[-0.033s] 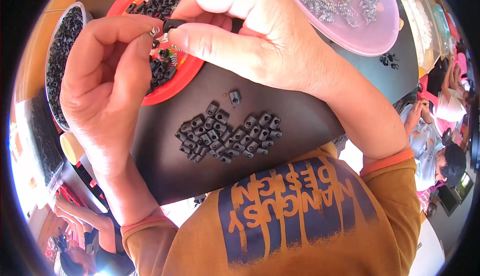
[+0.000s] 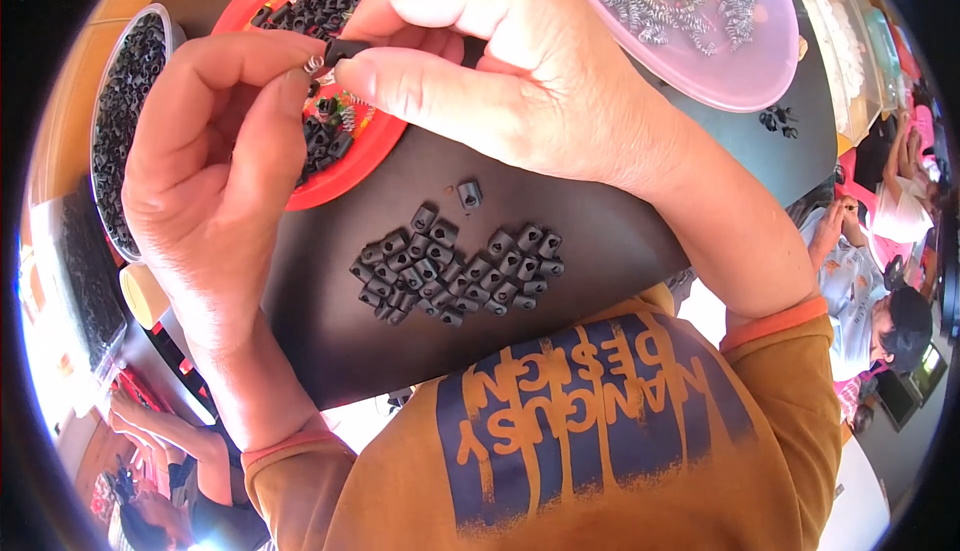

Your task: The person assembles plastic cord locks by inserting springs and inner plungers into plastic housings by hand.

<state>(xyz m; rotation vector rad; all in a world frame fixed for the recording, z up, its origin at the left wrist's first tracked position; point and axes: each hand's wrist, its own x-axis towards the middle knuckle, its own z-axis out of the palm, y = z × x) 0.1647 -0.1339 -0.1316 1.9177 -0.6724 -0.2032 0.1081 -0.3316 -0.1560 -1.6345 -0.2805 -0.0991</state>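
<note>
Thumb and forefinger of my left hand [image 2: 205, 181] pinch a small coiled metal spring [image 2: 313, 65]. My right hand [image 2: 530, 81] holds a short black plastic sleeve [image 2: 343, 50] between thumb and fingers. The spring's free end is close against the sleeve's left end; whether it is inside I cannot tell. Both hands are raised over a red plate [image 2: 375, 156] that bears loose black sleeves and a few springs. Nearer to me on the dark table lies a cluster of similar black sleeves [image 2: 430, 271], with a single sleeve [image 2: 469, 193] just beyond it.
A translucent pink tray [image 2: 755, 86] of springs stands at the far right, with small black bits [image 2: 778, 121] beside it. At the left is a clear tub [image 2: 96, 141] full of black parts. A box of white pieces [image 2: 840, 51] sits farther right. Other people are at both sides.
My left hand has shifted slightly to the right, bringing the spring nearer the black sleeve. My right hand stays about where it was.
</note>
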